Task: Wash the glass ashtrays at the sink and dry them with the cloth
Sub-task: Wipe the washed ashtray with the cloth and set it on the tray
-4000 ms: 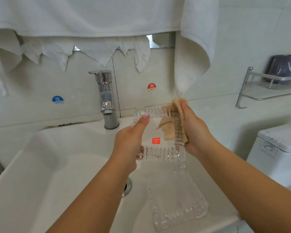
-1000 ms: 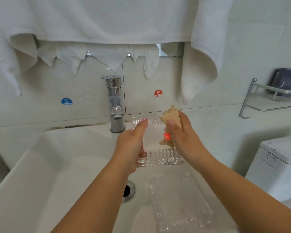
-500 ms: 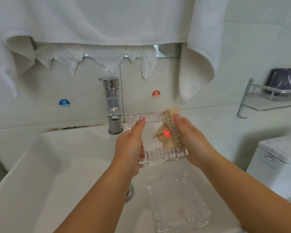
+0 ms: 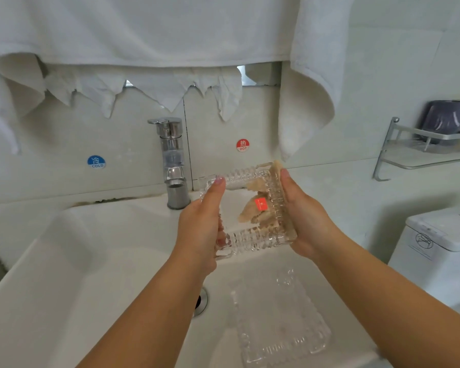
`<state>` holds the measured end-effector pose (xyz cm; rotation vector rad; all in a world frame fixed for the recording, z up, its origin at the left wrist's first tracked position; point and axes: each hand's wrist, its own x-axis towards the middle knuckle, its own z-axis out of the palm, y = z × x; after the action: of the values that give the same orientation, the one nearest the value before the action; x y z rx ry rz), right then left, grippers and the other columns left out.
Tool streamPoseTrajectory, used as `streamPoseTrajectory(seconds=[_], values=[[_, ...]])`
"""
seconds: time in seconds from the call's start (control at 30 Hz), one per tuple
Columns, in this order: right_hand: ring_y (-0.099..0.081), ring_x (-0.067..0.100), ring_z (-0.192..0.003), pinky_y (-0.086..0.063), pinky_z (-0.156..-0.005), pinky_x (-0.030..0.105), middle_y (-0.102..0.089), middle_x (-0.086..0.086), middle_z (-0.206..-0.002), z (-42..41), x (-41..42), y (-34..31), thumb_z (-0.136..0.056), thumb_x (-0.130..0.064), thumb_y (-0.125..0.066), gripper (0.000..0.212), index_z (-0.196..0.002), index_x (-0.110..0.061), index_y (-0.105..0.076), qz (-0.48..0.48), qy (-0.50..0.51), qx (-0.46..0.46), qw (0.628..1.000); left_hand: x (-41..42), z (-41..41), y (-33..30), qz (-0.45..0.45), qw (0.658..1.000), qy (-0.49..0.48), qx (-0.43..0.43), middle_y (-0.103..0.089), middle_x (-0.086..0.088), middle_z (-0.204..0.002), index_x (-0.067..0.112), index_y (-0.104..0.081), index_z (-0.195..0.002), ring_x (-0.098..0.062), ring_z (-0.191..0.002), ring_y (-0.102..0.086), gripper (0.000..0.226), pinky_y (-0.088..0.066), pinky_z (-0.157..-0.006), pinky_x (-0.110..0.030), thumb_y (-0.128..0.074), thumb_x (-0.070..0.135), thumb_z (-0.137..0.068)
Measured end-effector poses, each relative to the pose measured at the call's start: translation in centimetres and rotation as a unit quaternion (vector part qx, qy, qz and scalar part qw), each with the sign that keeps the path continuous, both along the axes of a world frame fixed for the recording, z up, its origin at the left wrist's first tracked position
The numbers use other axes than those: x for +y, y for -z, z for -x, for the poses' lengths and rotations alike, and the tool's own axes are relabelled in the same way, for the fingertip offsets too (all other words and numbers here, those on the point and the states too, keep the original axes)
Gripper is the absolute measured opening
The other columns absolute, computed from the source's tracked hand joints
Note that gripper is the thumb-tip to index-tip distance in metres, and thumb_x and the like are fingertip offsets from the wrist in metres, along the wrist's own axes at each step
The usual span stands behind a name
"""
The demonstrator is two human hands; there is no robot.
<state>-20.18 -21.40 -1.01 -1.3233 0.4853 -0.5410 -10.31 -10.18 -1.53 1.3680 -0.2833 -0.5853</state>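
We hold one glass ashtray (image 4: 246,208) up over the sink (image 4: 64,261) and work the cloth (image 4: 255,213) against it.

Our left hand (image 4: 199,229) grasps the ashtray's left edge, thumb stretched up along the front to its top rim, the other fingers curled behind the glass. Our right hand (image 4: 306,219) clasps the right edge with the tan cloth pressed under the fingers; through the glass we see the cloth bunched behind a small red label (image 4: 261,203). A second ashtray (image 4: 282,320) lies flat in the sink's near right corner, just right of the drain (image 4: 201,301). The tap (image 4: 173,166) stands at the sink's back edge, white towels (image 4: 170,35) hanging above.
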Motion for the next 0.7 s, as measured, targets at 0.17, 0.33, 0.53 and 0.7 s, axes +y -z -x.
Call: streamPoseTrajectory(seconds=[0.17,0.33,0.53,0.7], values=[[-0.067,0.015,-0.084,-0.050,-0.063,0.023,-0.069,-0.002,-0.096,-0.1,1.4,0.4,-0.098,-0.046,-0.041,0.035,-0.117,-0.020,-0.054,0.237,0.092,0.030,0.967,0.0,-0.1,0.0,0.055,0.995,-0.041,0.069,-0.040,0.004,-0.046,0.016,-0.052,-0.071,-0.012,-0.036,-0.038,0.048,-0.034,-0.044,-0.021,-0.066,0.061,-0.078],[-0.059,-0.001,-0.081,-0.044,-0.068,0.019,-0.060,-0.017,-0.094,0.0,1.4,0.8,-0.096,-0.050,-0.042,0.027,-0.112,-0.030,-0.052,0.348,0.094,0.066,0.931,-0.2,0.2,0.1,0.075,0.993,-0.027,0.083,-0.062,-0.005,-0.065,0.015,-0.065,-0.084,-0.018,-0.045,-0.059,0.044,-0.056,-0.058,-0.034,-0.064,0.059,-0.082],[-0.058,0.010,-0.047,-0.040,-0.043,0.017,-0.070,-0.003,-0.065,0.4,0.6,-0.7,-0.096,-0.057,-0.039,0.054,-0.080,-0.016,-0.071,0.089,0.050,0.119,0.988,-0.6,0.4,0.9,0.054,0.998,-0.030,0.024,-0.049,0.004,-0.047,0.016,-0.060,-0.085,-0.013,-0.040,-0.046,0.046,-0.046,-0.054,-0.028,-0.062,0.062,-0.081],[-0.064,0.016,-0.066,-0.050,-0.055,0.023,-0.070,0.001,-0.083,0.3,1.4,0.2,-0.098,-0.045,-0.044,0.034,-0.090,-0.020,-0.066,0.038,0.060,0.056,0.996,-0.8,0.1,1.5,0.060,0.993,-0.041,0.098,-0.057,-0.004,-0.067,0.018,-0.060,-0.083,-0.024,-0.060,-0.057,0.049,-0.052,-0.068,-0.039,-0.066,0.066,-0.076]])
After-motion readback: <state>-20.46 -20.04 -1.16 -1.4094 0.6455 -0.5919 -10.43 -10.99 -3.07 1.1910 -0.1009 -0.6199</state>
